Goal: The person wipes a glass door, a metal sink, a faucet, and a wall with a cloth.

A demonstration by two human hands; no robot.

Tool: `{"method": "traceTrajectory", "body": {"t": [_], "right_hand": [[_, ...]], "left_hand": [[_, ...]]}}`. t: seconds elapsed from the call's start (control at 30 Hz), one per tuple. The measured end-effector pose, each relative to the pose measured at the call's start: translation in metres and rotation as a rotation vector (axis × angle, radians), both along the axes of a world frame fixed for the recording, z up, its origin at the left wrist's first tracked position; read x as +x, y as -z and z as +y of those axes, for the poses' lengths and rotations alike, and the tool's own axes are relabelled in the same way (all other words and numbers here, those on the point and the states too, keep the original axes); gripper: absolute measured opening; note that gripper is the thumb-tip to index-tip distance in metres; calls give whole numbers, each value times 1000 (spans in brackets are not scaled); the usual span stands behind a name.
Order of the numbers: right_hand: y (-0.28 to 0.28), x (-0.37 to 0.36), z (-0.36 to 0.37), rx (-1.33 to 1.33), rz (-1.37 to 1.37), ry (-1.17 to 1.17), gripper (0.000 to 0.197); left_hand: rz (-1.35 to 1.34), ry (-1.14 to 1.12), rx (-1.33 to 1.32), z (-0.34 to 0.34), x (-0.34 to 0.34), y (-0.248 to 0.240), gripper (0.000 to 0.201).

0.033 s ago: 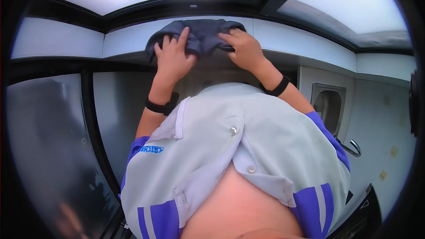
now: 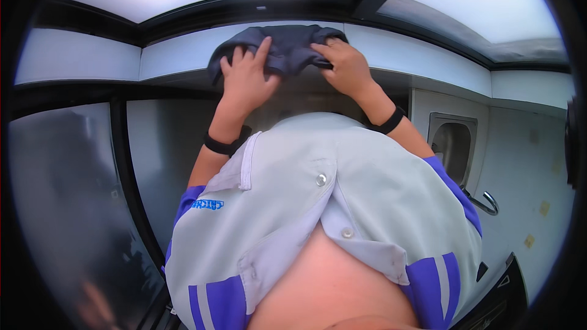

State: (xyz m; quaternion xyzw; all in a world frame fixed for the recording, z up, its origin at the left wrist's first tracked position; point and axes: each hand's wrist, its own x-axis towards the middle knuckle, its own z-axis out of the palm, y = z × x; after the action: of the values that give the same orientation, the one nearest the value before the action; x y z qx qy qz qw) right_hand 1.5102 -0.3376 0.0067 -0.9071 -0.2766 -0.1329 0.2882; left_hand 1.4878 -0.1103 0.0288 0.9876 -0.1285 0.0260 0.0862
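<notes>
I see the left hand [image 2: 249,82] spread on dark gray cloth [image 2: 293,43], the right hand [image 2: 348,68] pinching its end; blue lettering [image 2: 206,205] marks the gray shirt [image 2: 263,208].

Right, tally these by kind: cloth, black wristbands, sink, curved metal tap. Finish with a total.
Dark grey cloth: 1
Black wristbands: 2, one on each arm
Sink: 1
Curved metal tap: 1
Total: 5

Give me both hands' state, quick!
Left hand: open, spread on the dark cloth.
Right hand: curled at the same cloth; firm grip can't be told.
</notes>
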Motion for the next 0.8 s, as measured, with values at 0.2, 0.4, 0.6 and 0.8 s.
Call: {"method": "traceTrajectory", "body": {"t": [0.2, 0.4, 0.6, 0.8], "right_hand": [[5, -13, -136, 80, -33, 506, 24], [-7, -23, -151, -57, -16, 552, 35], [-12, -30, -108, -156, 15, 206, 48], [1, -16, -97, -58, -61, 18, 47]], "left_hand": [[147, 486, -281, -108, 10, -6, 62], [-77, 417, -267, -160, 17, 15, 44], [-225, 187, -364, -121, 16, 11, 44], [-291, 50, -265, -103, 10, 12, 53]]}}
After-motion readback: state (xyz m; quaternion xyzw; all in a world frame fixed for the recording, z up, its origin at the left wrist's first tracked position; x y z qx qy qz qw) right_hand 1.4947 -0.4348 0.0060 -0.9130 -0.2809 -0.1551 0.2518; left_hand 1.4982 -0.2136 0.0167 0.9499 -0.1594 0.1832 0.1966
